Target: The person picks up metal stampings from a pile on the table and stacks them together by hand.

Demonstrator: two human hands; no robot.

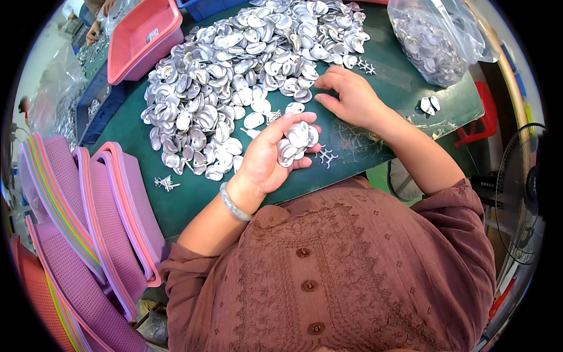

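Observation:
My left hand is palm up, its fingers curled around a small stack of silvery, rounded metal pieces shaped like shells or petals. Just right of it, my right hand hovers over or rests on the green table; I cannot tell which. Its thumb and index finger are apart, with nothing visible between them. A large heap of the same metal pieces spreads in front of both hands. Small branched metal scraps lie by my left fingertips, and another such scrap sits at the left.
Purple and pink perforated baskets are stacked at the left. A pink basket stands behind the heap. At the back right is a clear bag of metal pieces, near a red stool. Another person's hand shows at far left.

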